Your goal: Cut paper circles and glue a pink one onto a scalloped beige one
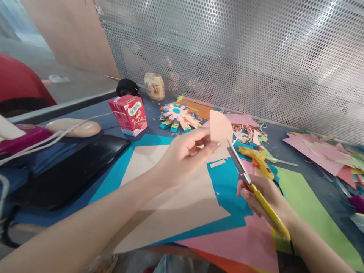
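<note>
A small piece of pale peach paper (220, 131) with a rounded edge is pinched between the thumb and fingers of my left hand (190, 151). My right hand (261, 195) grips a pair of yellow-handled scissors (265, 204). Their blades are slightly apart and point up and left at the paper's lower right edge; whether they touch it I cannot tell. Beneath my hands lie a large peach sheet (176, 212) and blue paper (227, 185). A narrow peach strip (217, 163) rests on the blue paper.
Layered paper flowers (178, 113) sit behind my left hand, near a pink drink carton (129, 115). A yellow glue gun (257, 159) lies by the scissors. Paper scraps (321, 149) are piled at right. A black tablet-like slab (71, 170) is at left. Perforated metal (241, 49) stands behind.
</note>
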`<control>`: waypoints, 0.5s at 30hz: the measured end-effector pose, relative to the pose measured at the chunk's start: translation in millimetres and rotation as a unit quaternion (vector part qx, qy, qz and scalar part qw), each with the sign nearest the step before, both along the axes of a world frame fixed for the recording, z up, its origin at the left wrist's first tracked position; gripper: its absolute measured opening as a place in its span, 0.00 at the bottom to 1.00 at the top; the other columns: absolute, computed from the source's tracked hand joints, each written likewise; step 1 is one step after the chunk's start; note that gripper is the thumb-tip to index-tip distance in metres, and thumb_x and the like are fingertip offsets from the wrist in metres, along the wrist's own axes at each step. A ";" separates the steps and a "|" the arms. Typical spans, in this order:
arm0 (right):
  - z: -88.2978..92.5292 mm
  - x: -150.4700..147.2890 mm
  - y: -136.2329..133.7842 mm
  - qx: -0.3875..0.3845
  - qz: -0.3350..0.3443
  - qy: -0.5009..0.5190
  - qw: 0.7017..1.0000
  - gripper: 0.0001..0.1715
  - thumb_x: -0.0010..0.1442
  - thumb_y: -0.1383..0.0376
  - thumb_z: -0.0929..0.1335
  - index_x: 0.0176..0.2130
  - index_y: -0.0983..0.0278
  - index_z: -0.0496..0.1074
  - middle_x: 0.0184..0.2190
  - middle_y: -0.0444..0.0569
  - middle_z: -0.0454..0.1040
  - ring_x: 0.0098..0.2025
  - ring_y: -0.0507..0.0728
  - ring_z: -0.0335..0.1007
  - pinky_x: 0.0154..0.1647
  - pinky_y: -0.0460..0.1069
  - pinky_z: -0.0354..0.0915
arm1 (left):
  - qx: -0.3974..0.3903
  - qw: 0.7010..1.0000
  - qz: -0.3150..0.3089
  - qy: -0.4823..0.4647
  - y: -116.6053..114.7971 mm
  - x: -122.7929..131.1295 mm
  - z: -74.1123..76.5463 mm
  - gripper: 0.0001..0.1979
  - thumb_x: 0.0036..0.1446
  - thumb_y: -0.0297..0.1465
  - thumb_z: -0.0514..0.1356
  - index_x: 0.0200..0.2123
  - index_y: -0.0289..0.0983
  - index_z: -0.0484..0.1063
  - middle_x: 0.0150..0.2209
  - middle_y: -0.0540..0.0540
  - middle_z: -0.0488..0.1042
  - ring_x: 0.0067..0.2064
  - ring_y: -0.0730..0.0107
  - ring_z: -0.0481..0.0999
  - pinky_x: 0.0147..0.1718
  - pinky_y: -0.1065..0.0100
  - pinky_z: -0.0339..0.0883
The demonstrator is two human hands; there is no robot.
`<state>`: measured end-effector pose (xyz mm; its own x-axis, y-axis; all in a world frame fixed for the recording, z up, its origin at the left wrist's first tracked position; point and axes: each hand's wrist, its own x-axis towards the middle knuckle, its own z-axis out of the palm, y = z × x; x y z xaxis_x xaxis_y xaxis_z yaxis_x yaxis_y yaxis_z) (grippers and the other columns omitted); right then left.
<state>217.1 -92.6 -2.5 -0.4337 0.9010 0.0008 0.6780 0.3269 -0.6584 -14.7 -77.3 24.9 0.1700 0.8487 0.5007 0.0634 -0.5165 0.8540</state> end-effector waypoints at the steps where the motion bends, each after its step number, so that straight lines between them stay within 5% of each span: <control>1: 0.9 -0.6 -0.7 0.000 -0.003 -0.003 1.000 0.35 0.58 0.37 0.58 0.27 0.64 0.69 0.16 0.42 0.58 0.16 0.48 0.52 0.15 0.44 0.51 | 0.005 1.000 0.003 0.006 -0.7 0.4 0.4 0.05 0.60 0.29 0.56 0.31 0.36 0.69 0.23 0.53 0.63 0.24 0.76 0.62 0.21 0.74 0.57; 15: 15.8 -9.6 -9.1 -0.079 -0.018 0.041 0.996 0.27 0.55 0.42 0.64 0.26 0.64 0.67 0.17 0.39 0.56 0.17 0.47 0.50 0.16 0.45 0.49 | 0.063 0.998 -0.013 0.019 -3.8 1.4 2.5 0.09 0.63 0.26 0.52 0.28 0.37 0.63 0.25 0.51 0.60 0.28 0.74 0.60 0.25 0.73 0.55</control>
